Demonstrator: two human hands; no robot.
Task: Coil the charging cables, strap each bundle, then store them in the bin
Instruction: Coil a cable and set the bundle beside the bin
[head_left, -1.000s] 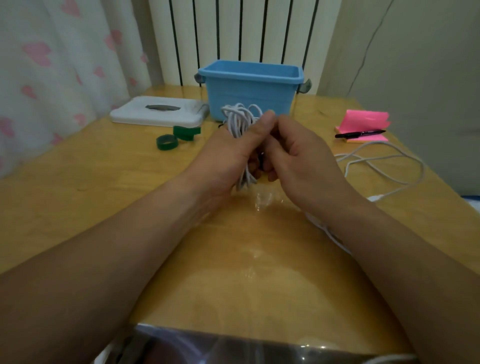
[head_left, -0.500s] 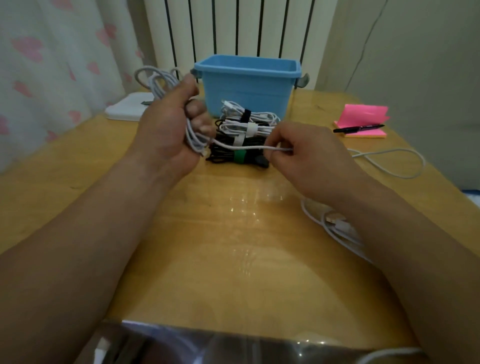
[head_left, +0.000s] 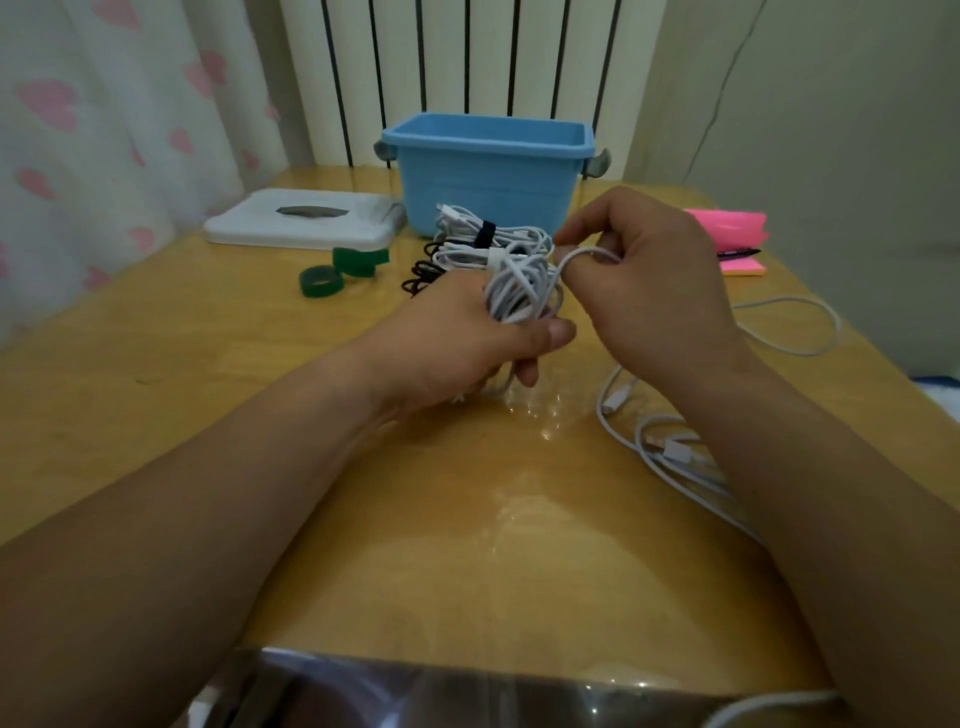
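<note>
1. Head view: your left hand (head_left: 467, 338) is closed around a white cable coil (head_left: 519, 291), held just above the worktop (head_left: 208, 389).
2. Your right hand (head_left: 649, 280) pinches a strand of that same cable between thumb and fingers, just beside the coil.
3. Strapped cable bundles (head_left: 483, 244), white and black, lie on the worktop behind your hands, in front of the blue bin (head_left: 488, 176).
4. Two green straps (head_left: 337, 270) rest left of the bundles, near a white flat box (head_left: 306, 223).
5. Loose white cable (head_left: 670, 452) trails on the worktop under your right forearm.
6. A pink notepad (head_left: 732, 234) with a pen lies to the right.
</note>
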